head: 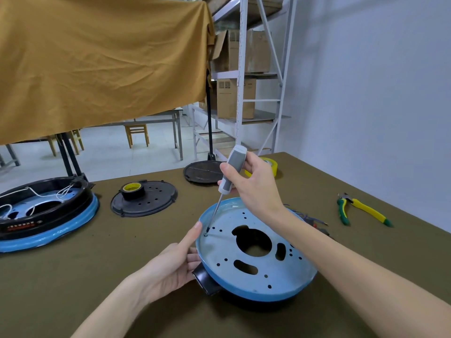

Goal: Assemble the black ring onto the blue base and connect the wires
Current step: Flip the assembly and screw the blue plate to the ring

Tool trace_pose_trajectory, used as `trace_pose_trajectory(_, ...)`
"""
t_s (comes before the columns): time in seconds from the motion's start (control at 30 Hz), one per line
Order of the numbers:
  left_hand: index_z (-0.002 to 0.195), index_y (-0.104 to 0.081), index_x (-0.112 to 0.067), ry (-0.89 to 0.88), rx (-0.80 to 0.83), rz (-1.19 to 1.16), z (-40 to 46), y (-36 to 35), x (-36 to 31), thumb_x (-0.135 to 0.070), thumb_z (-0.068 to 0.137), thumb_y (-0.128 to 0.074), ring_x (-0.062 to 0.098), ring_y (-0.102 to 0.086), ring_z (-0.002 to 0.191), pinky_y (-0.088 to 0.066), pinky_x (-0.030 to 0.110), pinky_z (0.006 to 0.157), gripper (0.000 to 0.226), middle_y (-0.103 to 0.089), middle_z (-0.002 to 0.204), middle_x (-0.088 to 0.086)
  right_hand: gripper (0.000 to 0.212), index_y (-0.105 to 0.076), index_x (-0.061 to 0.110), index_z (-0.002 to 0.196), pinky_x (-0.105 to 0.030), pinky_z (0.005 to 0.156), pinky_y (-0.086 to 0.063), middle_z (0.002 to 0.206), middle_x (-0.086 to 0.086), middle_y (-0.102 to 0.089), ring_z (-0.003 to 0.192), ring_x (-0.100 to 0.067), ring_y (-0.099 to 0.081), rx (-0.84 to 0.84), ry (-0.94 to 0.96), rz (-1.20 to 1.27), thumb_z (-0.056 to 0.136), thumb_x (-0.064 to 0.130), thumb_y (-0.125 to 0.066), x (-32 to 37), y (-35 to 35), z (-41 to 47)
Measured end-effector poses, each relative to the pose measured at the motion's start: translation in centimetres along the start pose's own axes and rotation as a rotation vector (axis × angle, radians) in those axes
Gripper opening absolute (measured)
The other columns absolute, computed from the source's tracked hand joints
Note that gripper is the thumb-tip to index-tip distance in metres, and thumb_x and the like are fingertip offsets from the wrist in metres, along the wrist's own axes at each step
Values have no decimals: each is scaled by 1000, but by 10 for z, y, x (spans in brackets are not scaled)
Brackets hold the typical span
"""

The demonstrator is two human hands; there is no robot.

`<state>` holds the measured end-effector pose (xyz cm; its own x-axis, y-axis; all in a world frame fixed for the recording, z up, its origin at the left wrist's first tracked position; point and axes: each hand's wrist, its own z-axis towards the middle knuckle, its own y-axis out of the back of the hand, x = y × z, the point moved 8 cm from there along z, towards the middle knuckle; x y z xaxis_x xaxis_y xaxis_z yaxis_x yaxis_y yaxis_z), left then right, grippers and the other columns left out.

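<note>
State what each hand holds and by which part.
Right hand holds the screwdriver by its grey handle. Left hand holds the blue base at its left rim, index finger straight along the edge.

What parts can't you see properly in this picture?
All in the head view:
- The screwdriver tip meets a hole in the blue base; any screw there is too small to tell.
- The right hand covers part of the yellow tape roll.
- The right forearm hides most of the wires behind the base.
- The second blue-and-black unit is cut off by the left edge.
- The left hand hides part of the black handle.
</note>
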<state>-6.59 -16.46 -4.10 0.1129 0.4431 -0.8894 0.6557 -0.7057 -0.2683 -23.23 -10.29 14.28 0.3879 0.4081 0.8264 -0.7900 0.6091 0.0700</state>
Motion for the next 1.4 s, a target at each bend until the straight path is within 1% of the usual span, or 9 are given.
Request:
trace_pose_trajectory(0.4, 113, -80, -6, 22, -40, -44, -7, -2, -2, -71, 67, -80, 30, -72, 109, -61, 36, 87, 79, -73, 122, 25, 14, -67, 11, 101, -58, 75, -61, 94, -7, -71, 92, -32, -71, 29, 8, -27, 95, 21, -75, 7, -6, -2)
trace_pose_trajectory(0.63, 111, -80, -4, 16, -8, -74, -3, -3, -1, -68, 69, -78, 21, -72, 73, -61, 32, 76, 77, -75, 82, 11, 16, -67, 10, 102, -57, 74, -61, 91, -4, -71, 86, -32, -72, 94, 16, -68, 95, 23, -74, 16, -14, -5)
trace_pose_trajectory(0.8, 111, -80, -3, 20, -17, -48, -3, -1, 0, -70, 69, -78, 29, -55, 100, -60, 41, 96, 79, -70, 100, 17, 33, -58, 20, 115, -45, 68, -61, 90, 2, -70, 79, -20, -70, 132, 105, -189, 90, 26, -79, 31, -22, -5)
trace_pose_trajectory(0.9, 110, -80, -3, 27, -20, -60, -5, -1, 0, -69, 69, -79, 31, -54, 105, -62, 38, 90, 79, -66, 113, 23, 53, -45, 33, 132, -33, 65, -56, 79, 7, -65, 69, -12, -63, 168, 203, -396, 90, 35, -77, 44, -24, -4)
trace_pose_trajectory(1.0, 110, -81, -3, 33, -25, -75, -5, -2, 0, -68, 68, -81, 31, -55, 105, -62, 36, 85, 78, -69, 119, 27, 38, -50, 29, 120, -35, 61, -53, 81, 8, -64, 68, -11, -61, 243, 280, -630, 92, 44, -71, 59, -33, -1)
trace_pose_trajectory(1.13, 109, -81, -3, 39, -35, -71, -5, -1, 0, -68, 67, -83, 32, -58, 106, -62, 36, 85, 77, -70, 118, 25, 27, -57, 24, 112, -26, 59, -41, 84, 11, -60, 67, -2, -56, 458, 148, -696, 89, 30, -67, 70, -36, 15)
trace_pose_trajectory(1.27, 108, -81, -4, 31, -16, -63, -5, -2, 0, -68, 58, -89, 28, -73, 98, -62, 35, 83, 82, -76, 110, 22, 35, -61, 17, 101, -34, 55, -42, 76, 5, -63, 67, -10, -58, 495, 232, -1041, 94, 52, -61, 83, -40, 21)
trace_pose_trajectory(1.33, 108, -81, -4, 28, -14, -66, -5, -3, 0, -67, 61, -87, 28, -74, 99, -62, 35, 83, 79, -76, 114, 21, 42, -57, 14, 106, -37, 56, -47, 81, -2, -66, 70, -18, -61, 570, 130, -1073, 98, 55, -53, 81, -43, 21)
trace_pose_trajectory(1.4, 110, -81, -3, 24, -30, -63, -4, -1, 0, -67, 64, -85, 29, -65, 103, -62, 38, 88, 78, -71, 116, 18, 31, -50, 14, 114, -33, 48, -49, 85, -7, -68, 61, -19, -62, 679, -38, -960, 98, 41, -54, 77, -44, 20)
